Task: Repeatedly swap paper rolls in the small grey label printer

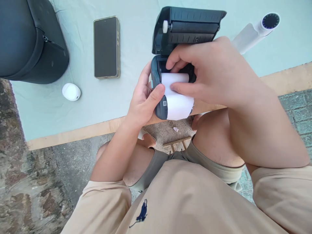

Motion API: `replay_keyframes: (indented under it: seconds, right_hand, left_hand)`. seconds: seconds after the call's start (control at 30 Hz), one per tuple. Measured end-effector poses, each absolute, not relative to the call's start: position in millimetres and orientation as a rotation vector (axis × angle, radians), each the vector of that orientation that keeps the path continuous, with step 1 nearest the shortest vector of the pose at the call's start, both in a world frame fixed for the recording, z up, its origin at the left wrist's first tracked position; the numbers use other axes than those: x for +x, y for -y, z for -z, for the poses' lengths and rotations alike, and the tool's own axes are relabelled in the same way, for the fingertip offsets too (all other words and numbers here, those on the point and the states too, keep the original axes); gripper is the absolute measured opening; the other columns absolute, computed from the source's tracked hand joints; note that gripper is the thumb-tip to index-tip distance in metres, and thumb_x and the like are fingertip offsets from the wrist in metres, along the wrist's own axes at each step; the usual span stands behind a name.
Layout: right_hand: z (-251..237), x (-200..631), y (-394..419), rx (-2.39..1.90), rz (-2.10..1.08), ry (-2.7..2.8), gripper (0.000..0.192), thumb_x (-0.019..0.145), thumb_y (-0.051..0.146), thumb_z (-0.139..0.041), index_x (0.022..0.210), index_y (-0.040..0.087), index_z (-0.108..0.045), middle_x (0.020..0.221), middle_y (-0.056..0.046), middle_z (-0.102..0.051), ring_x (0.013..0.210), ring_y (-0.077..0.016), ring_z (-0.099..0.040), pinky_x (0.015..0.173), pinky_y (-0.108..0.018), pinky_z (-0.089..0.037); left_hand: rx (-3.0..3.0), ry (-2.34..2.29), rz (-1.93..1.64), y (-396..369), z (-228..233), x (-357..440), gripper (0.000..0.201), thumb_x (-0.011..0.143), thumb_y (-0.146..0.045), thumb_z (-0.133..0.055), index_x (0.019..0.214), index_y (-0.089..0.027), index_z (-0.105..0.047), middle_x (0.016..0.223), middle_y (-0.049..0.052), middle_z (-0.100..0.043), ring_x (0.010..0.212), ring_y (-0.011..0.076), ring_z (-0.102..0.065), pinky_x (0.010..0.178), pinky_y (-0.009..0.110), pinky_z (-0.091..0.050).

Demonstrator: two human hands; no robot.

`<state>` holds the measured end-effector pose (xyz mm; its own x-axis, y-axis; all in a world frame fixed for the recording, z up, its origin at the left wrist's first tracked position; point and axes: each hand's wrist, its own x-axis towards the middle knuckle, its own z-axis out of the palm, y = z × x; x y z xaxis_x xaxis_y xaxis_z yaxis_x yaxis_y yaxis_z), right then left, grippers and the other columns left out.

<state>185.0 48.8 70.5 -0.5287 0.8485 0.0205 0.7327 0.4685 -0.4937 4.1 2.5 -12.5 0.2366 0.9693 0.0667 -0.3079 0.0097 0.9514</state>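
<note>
The left hand (143,100) is gripping the small dark portable printer (161,84) from its left side, fingers curled round the body and thumb lying over the near edge, holding it just above the near edge of the desk (73,133). The right hand (212,74) is pressing the white paper roll (176,97) into the open bay, fingers loosely bent on the paper. The printer looks light and rigid, best gripped by its sides; its hinged lid (192,22) looks fragile, and the paper thin, easily creased. Counted: one printer, one roll, one smartphone (106,47), one white earbud case (71,92), one black bag (29,39), one white handheld fan (255,32).
</note>
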Motion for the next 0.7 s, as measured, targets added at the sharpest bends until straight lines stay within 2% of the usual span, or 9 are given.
replay_keyframes:
  seconds: [0.1, 0.17, 0.2, 0.27, 0.33, 0.43, 0.53, 0.6, 0.7]
  right_hand:
    - [-71, 189, -48, -1.207, -0.827, 2.262, 0.03, 0.068, 0.025, -0.07, 0.098, 0.025, -0.064, 0.092, 0.002, -0.07, 0.076, -0.0147, -0.062, 0.067, -0.031, -0.043]
    - [-71, 192, -48, -1.165, -0.914, 2.11, 0.029, 0.068, 0.025, -0.073, 0.096, 0.023, -0.065, 0.091, 0.002, -0.07, 0.059, -0.0074, -0.051, 0.056, -0.027, -0.038]
    - [-71, 193, -48, -1.158, -0.955, 2.035, 0.028, 0.067, 0.025, -0.074, 0.094, 0.023, -0.066, 0.089, 0.002, -0.069, 0.054, -0.0055, -0.046, 0.052, -0.026, -0.034]
    - [-69, 194, -47, -1.113, -1.118, 1.853, 0.024, 0.065, 0.023, -0.076, 0.088, 0.021, -0.067, 0.082, 0.001, -0.068, 0.054, -0.007, -0.047, 0.05, -0.026, -0.035]
    - [-66, 197, -49, -1.047, -1.353, 1.632, 0.024, 0.064, 0.023, -0.077, 0.085, 0.022, -0.067, 0.074, 0.0, -0.065, 0.057, -0.0112, -0.053, 0.047, -0.026, -0.036]
    - [-63, 204, -53, -1.01, -1.587, 1.343, 0.023, 0.06, 0.029, -0.076, 0.078, 0.022, -0.064, 0.063, 0.002, -0.056, 0.045, -0.0076, -0.039, 0.038, -0.024, -0.024]
    - [-64, 215, -57, -1.13, -1.728, 1.215, 0.036, 0.051, 0.043, -0.077, 0.075, 0.023, -0.06, 0.063, 0.002, -0.052, 0.046, -0.0082, -0.039, 0.038, -0.025, -0.027]
    - [-62, 221, -59, -1.228, -1.78, 1.18, 0.046, 0.048, 0.049, -0.077, 0.084, 0.024, -0.061, 0.069, 0.001, -0.054, 0.049, -0.0107, -0.044, 0.039, -0.026, -0.029]
    - [-51, 226, -59, -1.241, -1.642, 1.183, 0.045, 0.051, 0.045, -0.077, 0.087, 0.026, -0.057, 0.067, 0.003, -0.048, 0.046, -0.0081, -0.038, 0.04, -0.026, -0.025]
  left_hand:
    - [1.098, -0.843, -1.238, -1, 13, 5, 0.072, 0.082, -0.062, -0.065, 0.141, -0.034, -0.036, 0.137, 0.001, -0.055, 0.143, 0.0312, -0.045, 0.101, 0.038, -0.057]
    - [1.074, -0.879, -1.234, -1, 15, 5, 0.079, 0.08, -0.064, -0.065, 0.144, -0.038, -0.027, 0.137, 0.0, -0.054, 0.14, 0.0323, -0.049, 0.098, 0.039, -0.058]
    - [1.059, -0.894, -1.215, -1, 15, 5, 0.081, 0.08, -0.065, -0.064, 0.145, -0.039, -0.023, 0.135, 0.0, -0.055, 0.137, 0.0326, -0.052, 0.095, 0.04, -0.059]
    - [1.032, -0.914, -1.187, -1, 16, 4, 0.08, 0.082, -0.066, -0.061, 0.145, -0.039, -0.02, 0.133, 0.001, -0.057, 0.132, 0.0323, -0.057, 0.091, 0.039, -0.06]
    - [1.008, -0.915, -1.211, -2, 15, 4, 0.077, 0.082, -0.066, -0.061, 0.143, -0.038, -0.024, 0.135, 0.0, -0.056, 0.133, 0.0312, -0.056, 0.092, 0.038, -0.059]
    - [0.924, -0.909, -1.264, -2, 8, 4, 0.068, 0.083, -0.059, -0.065, 0.137, -0.034, -0.033, 0.137, -0.002, -0.055, 0.14, 0.0275, -0.049, 0.101, 0.035, -0.056]
    - [0.814, -0.886, -1.27, -2, 0, 5, 0.051, 0.088, -0.049, -0.063, 0.131, -0.031, -0.041, 0.132, -0.002, -0.06, 0.139, 0.0233, -0.051, 0.107, 0.032, -0.054]
    - [0.783, -0.865, -1.269, -3, -3, 5, 0.041, 0.092, -0.046, -0.059, 0.127, -0.03, -0.045, 0.13, -0.001, -0.062, 0.137, 0.0222, -0.052, 0.11, 0.033, -0.052]
    - [0.81, -0.856, -1.279, -6, -1, 5, 0.04, 0.092, -0.045, -0.057, 0.126, -0.029, -0.046, 0.128, 0.0, -0.064, 0.137, 0.0241, -0.052, 0.111, 0.037, -0.05]
